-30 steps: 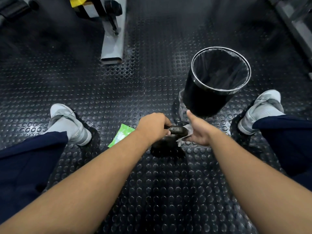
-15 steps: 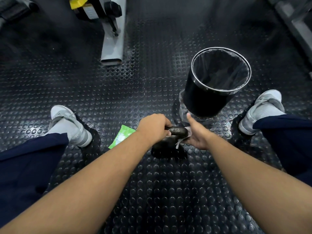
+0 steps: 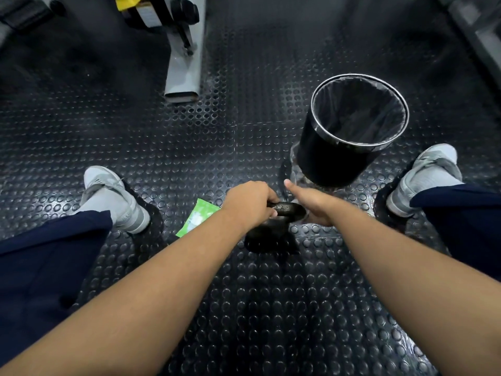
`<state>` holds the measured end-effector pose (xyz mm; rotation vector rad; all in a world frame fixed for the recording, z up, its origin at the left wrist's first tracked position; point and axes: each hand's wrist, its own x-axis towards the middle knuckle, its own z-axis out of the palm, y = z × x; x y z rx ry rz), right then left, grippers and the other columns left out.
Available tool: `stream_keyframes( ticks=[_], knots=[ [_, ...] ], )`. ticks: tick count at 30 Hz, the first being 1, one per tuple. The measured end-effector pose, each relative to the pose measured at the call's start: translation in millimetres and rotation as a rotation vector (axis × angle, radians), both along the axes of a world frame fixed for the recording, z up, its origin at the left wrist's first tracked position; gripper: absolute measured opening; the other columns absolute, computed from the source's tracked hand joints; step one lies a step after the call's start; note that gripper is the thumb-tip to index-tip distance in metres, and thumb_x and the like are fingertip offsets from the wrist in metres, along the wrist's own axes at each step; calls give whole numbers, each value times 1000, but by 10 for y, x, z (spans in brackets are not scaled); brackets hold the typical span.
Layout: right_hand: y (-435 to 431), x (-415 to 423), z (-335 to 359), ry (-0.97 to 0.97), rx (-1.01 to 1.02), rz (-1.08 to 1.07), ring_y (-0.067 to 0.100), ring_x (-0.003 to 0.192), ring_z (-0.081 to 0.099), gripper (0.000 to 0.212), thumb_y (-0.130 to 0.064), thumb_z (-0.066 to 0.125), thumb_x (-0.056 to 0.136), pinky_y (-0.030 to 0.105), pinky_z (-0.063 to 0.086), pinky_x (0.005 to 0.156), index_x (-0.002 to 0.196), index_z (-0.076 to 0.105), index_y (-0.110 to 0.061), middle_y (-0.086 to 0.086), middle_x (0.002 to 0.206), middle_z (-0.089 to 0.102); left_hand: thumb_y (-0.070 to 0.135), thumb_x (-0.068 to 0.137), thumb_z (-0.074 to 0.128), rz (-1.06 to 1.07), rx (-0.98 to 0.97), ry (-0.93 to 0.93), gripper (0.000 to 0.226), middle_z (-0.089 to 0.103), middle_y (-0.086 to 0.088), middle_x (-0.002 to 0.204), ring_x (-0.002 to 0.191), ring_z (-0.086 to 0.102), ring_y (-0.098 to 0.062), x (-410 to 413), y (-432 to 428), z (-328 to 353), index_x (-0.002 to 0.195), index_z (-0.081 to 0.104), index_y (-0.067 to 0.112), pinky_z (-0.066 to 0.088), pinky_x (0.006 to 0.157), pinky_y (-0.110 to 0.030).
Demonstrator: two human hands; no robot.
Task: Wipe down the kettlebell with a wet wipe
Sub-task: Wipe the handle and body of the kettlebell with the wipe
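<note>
Black studded rubber floor [image 3: 257, 308], kettlebell [image 3: 268, 233] on it, lined bin [image 3: 322, 158], grey machine leg [image 3: 185, 66]

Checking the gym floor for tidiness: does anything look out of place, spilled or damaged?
Only small things. A green wipe packet lies loose on the floor beside the kettlebell, and clear plastic is bunched at the foot of the upright bin. No spill or damage shows.

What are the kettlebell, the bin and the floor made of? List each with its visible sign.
Kettlebell: likely cast iron, black and slightly rough, dull sheen on the handle.
Bin: probably metal, glossy black wall, bright silvery rim, thin plastic liner.
Floor: looks like black rubber, moulded with raised round studs.
</note>
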<state>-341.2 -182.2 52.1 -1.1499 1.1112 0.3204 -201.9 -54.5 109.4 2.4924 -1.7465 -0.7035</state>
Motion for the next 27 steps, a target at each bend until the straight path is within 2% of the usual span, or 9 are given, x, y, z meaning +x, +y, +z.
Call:
stream_keyframes(
  ticks=[5, 9, 12, 14, 17, 20, 23, 25, 27],
  knots=[
    [43, -230, -202, -97, 205, -193, 38, 123, 66, 92, -79, 28, 97, 50, 46, 114, 133, 64, -2, 23, 129, 70, 44, 87, 76, 8, -5, 13, 34, 70, 16, 117, 109, 65, -14, 23, 5, -11, 121, 71, 43, 53, 83, -32],
    [-162, -221, 75, -77, 176, -167, 38, 109, 73, 70, -72, 36, 100, 57, 55, 101, 144, 49, -19, 18, 133, 68, 44, 87, 77, 19, 1, 20, 36, 70, 16, 117, 109, 66, -15, 21, -5, -24, 122, 70, 43, 53, 84, -31],
    [-244, -61, 233, -11, 38, -77, 35, 103, 75, 78, -75, 43, 96, 53, 61, 89, 156, 35, -27, 17, 152, 51, 44, 87, 76, 18, 3, 20, 35, 70, 16, 115, 107, 66, -15, 21, -5, -18, 121, 70, 44, 52, 83, -31],
    [-196, 48, 212, 13, -9, 1, 35, 103, 73, 85, -80, 41, 92, 47, 59, 91, 156, 33, -25, 19, 146, 58, 44, 87, 76, 16, -1, 15, 33, 71, 15, 112, 106, 66, -15, 18, -3, -21, 120, 71, 44, 51, 80, -31],
    [11, 74, 66, -42, 44, -92, 36, 99, 74, 86, -80, 35, 95, 42, 54, 93, 148, 45, -14, 21, 114, 74, 44, 87, 76, 12, 2, 6, 32, 70, 15, 112, 105, 66, -15, 14, -4, -17, 118, 71, 45, 52, 79, -32],
    [201, -101, -97, -178, 233, -353, 39, 115, 70, 103, -84, 28, 93, 46, 53, 103, 137, 60, 3, 27, 124, 70, 44, 86, 77, 20, -5, 18, 33, 70, 17, 114, 106, 66, -14, 22, -6, -10, 119, 71, 46, 54, 84, -32],
    [247, -247, -164, -272, 416, -519, 39, 127, 63, 110, -85, 21, 92, 48, 45, 113, 135, 57, 10, 28, 131, 66, 44, 86, 77, 20, -19, 23, 35, 70, 18, 117, 109, 65, -13, 24, -4, -16, 121, 71, 45, 48, 79, -28],
    [164, -230, -119, -251, 405, -485, 41, 130, 60, 104, -83, 23, 94, 51, 39, 118, 139, 54, 6, 27, 131, 67, 45, 87, 77, 22, -21, 27, 35, 70, 18, 117, 109, 65, -13, 30, -2, -21, 121, 70, 45, 44, 77, -27],
    [37, -148, 8, -184, 305, -396, 37, 114, 71, 82, -76, 32, 99, 52, 52, 106, 147, 47, -12, 21, 128, 71, 45, 87, 77, 19, -18, 23, 35, 70, 17, 115, 107, 65, -14, 28, -2, -22, 121, 71, 45, 42, 75, -27]
  ],
)
